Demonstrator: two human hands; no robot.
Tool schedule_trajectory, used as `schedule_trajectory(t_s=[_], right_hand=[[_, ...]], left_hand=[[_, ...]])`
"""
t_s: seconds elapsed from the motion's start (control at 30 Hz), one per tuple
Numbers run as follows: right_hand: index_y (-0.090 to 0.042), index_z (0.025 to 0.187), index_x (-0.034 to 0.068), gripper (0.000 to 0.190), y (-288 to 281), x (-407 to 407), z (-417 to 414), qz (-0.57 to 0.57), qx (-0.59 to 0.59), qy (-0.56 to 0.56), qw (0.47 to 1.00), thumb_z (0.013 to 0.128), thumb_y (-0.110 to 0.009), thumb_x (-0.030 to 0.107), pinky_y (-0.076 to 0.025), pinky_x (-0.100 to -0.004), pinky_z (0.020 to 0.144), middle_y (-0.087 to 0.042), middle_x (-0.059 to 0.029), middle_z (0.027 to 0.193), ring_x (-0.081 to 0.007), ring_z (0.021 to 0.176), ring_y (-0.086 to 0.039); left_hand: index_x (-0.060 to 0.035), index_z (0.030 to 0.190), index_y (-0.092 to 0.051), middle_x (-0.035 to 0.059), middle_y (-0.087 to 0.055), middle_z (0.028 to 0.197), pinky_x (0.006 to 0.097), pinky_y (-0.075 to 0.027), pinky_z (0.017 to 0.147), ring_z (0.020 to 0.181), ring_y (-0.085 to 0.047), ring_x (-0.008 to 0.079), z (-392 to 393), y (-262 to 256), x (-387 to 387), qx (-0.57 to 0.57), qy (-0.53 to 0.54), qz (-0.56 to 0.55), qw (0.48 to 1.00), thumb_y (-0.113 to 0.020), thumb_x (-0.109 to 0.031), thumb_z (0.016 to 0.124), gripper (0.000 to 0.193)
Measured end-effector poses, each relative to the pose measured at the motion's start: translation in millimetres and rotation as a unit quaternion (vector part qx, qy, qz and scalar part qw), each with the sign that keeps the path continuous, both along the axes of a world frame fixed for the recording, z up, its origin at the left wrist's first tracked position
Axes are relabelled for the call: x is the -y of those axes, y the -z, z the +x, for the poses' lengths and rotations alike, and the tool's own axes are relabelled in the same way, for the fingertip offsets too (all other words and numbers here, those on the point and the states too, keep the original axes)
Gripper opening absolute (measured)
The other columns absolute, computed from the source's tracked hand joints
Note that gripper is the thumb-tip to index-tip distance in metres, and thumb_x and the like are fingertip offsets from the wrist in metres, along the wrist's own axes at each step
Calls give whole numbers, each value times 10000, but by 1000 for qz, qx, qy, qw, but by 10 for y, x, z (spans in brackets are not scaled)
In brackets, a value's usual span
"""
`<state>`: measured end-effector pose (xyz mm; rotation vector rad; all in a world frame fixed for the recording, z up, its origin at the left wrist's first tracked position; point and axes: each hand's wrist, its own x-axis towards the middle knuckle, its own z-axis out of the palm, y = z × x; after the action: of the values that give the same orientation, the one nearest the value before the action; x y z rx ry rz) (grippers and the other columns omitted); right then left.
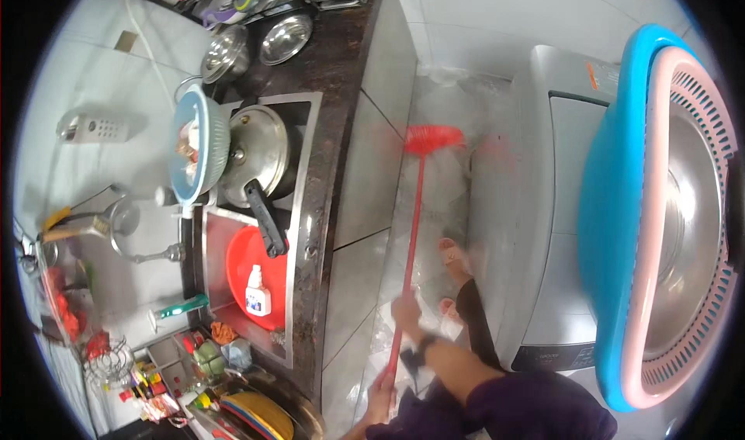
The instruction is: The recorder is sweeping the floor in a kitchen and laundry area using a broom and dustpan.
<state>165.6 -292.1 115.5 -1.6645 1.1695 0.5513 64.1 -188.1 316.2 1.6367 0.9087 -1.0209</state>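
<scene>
A red broom point(416, 207) slants through the narrow floor gap, its blurred red bristle head point(433, 139) on the wet-looking tiles at the far end. My right hand point(407, 315), with a dark band on the wrist, is closed round the middle of the handle. Lower on the handle, near its end at the bottom of the view, my left hand point(381, 393) grips it too. Part of the handle's end is hidden by the hand and the dark purple clothing. My feet, in pinkish sandals point(449, 252), stand to the right of the handle.
Left is a dark stone counter point(340, 108) with a pressure cooker point(259, 152), a light-blue colander point(201, 143) and a sink holding a red basin point(238, 265) and a white spray bottle point(258, 299). Right, a washing machine point(573, 207) carries stacked blue point(605, 207) and pink point(646, 254) basins.
</scene>
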Motion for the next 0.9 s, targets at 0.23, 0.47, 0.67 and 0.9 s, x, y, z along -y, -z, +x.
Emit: schedule_trajectory(t_s=[0.23, 0.47, 0.67, 0.9], right_hand=[[-559, 810, -2, 202, 1095, 1871, 2307, -189, 92, 67, 975, 822, -448, 166, -480, -464, 629, -612, -210, 769, -370, 748, -612], [-407, 1164, -30, 453, 430, -276, 50, -147, 34, -59, 987, 786, -479, 209, -478, -448, 673, -602, -192, 811, -361, 781, -597], [-423, 1096, 7, 370, 12, 83, 643, 6, -32, 3, 999, 780, -456, 197, -455, -500, 703, -615, -214, 827, -392, 778, -601], [-543, 875, -15, 232, 535, 1706, 2759, -87, 31, 54, 994, 769, -482, 182, -466, -467, 702, -596, -232, 855, -399, 838, -582]], left_hand=[[-109, 1162, -559, -60, -415, 540, 211, -268, 375, 417, -358, 37, 2000, 1409, 1425, 278, 138, -26, 950, -459, -284, 908, 324], [-80, 1179, -539, -13, -464, 548, 242, -330, 395, 440, -419, 71, -176, 717, -591, 219, 218, 71, 948, -496, -366, 873, 421], [-96, 1131, -572, -61, -413, 528, 217, -271, 357, 403, -364, 43, 545, 240, -73, 115, 134, 84, 981, -515, -327, 873, 351], [-78, 1138, -567, -68, -430, 583, 208, -266, 376, 421, -347, 33, 2385, 1013, 1272, 236, 108, -9, 966, -486, -270, 885, 328]])
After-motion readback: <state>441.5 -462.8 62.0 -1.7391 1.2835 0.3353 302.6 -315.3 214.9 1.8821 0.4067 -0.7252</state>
